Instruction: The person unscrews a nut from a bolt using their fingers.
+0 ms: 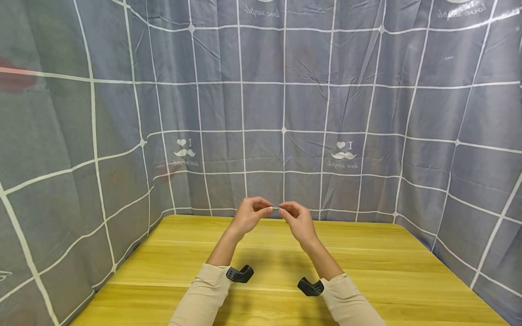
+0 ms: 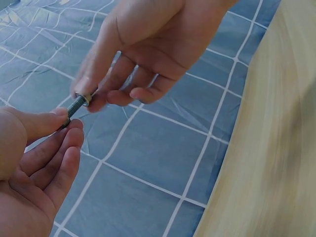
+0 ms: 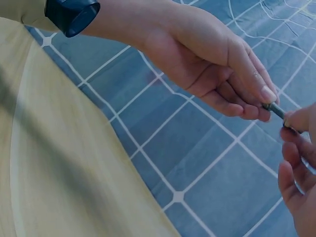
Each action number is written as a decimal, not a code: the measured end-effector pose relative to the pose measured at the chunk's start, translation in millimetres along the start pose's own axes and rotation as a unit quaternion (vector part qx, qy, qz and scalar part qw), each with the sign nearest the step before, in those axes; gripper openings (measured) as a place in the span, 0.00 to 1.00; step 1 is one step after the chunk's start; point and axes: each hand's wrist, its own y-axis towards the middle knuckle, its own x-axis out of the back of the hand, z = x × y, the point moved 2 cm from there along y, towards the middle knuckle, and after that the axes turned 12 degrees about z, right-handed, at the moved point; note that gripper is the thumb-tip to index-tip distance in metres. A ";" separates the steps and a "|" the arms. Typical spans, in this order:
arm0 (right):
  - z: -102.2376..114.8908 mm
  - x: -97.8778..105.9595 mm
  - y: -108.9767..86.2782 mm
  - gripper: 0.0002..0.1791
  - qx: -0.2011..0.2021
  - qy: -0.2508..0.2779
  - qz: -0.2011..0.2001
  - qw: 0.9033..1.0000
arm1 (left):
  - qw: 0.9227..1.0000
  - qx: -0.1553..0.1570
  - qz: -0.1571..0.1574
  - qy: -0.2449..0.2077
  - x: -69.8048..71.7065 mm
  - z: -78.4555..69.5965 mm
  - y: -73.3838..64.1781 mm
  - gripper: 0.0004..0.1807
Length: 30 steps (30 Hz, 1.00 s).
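Note:
A small metal bolt (image 1: pixel 275 208) with a threaded shank (image 2: pixel 76 105) is held level between the two hands, above the far part of the table. My left hand (image 1: pixel 248 217) pinches one end between thumb and fingers. At the other end, the thumb and fingertips of my right hand (image 1: pixel 301 225) pinch a metal ring-like piece (image 2: pixel 86 98), which looks like a nut or washer on the shank. In the right wrist view the bolt (image 3: pixel 277 110) runs between both sets of fingertips. The fingers hide both its ends.
Beneath the hands lies a yellow wood-grain table (image 1: pixel 195 258). A grey curtain (image 1: pixel 261 108) with white grid lines hangs behind it and at both sides. Black wrist mounts sit on the left wrist (image 1: pixel 240 274) and right wrist (image 1: pixel 311 287).

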 end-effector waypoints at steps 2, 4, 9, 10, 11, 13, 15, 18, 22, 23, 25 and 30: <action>-0.5 1.0 0.4 0.12 0.007 -0.002 0.002 1.000 | 1.000 -0.002 0.001 -0.001 -0.1 -0.3 0.1 0.08; -0.9 1.7 0.7 0.14 0.005 0.004 0.002 1.000 | 1.000 -0.003 0.003 -0.004 -0.2 0.1 0.9 0.08; -1.7 1.8 0.6 0.13 -0.014 0.009 -0.006 1.000 | 1.000 -0.007 0.005 -0.008 -0.7 2.3 2.0 0.08; -2.1 1.8 0.7 0.12 -0.013 0.010 -0.006 1.000 | 1.000 -0.009 0.003 -0.007 -0.6 2.5 1.7 0.07; -2.1 1.9 0.5 0.11 -0.010 0.008 -0.005 1.000 | 1.000 -0.008 0.002 -0.007 -0.5 2.7 1.3 0.07; -1.7 2.0 0.1 0.10 -0.002 0.009 -0.002 1.000 | 1.000 -0.009 -0.001 -0.007 0.0 3.7 0.8 0.06; 1.5 1.5 -0.8 0.13 -0.001 0.014 0.003 1.000 | 1.000 -0.008 -0.002 -0.009 0.1 4.0 0.5 0.06; 3.0 0.5 -0.8 0.14 -0.012 0.014 -0.002 1.000 | 1.000 -0.007 0.000 -0.007 -0.8 3.8 0.3 0.06; 0.2 0.1 1.1 0.13 -0.017 0.001 -0.019 1.000 | 1.000 -0.005 0.002 -0.001 -1.7 2.1 0.2 0.06; 0.0 0.3 0.9 0.12 -0.008 0.003 -0.019 1.000 | 1.000 -0.006 0.003 0.000 -1.7 1.8 0.3 0.06; -0.2 0.8 1.3 0.10 0.004 0.005 -0.017 1.000 | 1.000 -0.003 0.003 -0.002 -1.2 1.6 0.5 0.07; 0.3 0.8 0.4 0.12 0.007 0.016 -0.002 1.000 | 1.000 0.000 0.004 -0.005 -0.3 1.4 0.6 0.08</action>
